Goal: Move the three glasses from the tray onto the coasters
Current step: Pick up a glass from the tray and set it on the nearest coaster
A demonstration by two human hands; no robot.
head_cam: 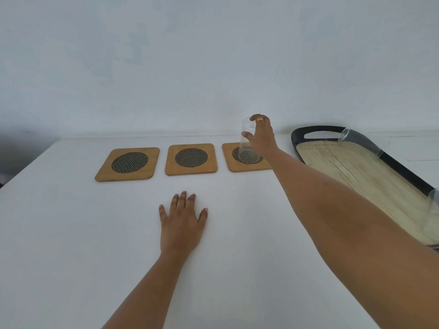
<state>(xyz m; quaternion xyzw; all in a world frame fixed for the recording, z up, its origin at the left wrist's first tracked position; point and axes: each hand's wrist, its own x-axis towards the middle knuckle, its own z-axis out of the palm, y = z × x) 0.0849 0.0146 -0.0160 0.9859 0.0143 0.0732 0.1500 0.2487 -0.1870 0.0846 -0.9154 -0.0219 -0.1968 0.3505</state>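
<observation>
Three square bamboo coasters with dark mesh centres lie in a row: the left coaster (pixel 128 164), the middle coaster (pixel 191 158) and the right coaster (pixel 237 166). A clear glass (pixel 247 146) stands on the right coaster, and my right hand (pixel 262 134) grips it near the rim. My left hand (pixel 181 222) rests flat on the white table, fingers spread, holding nothing. On the tray (pixel 344 167) at the right, a second glass (pixel 361 141) stands at the far edge. A third glass (pixel 434 194) shows partly at the frame's right edge.
The white table (pixel 71 233) meets a pale wall just behind the coasters. The tray has a black rim with a handle cutout (pixel 320 134) and a wood-look floor. The table's left edge falls away at the far left.
</observation>
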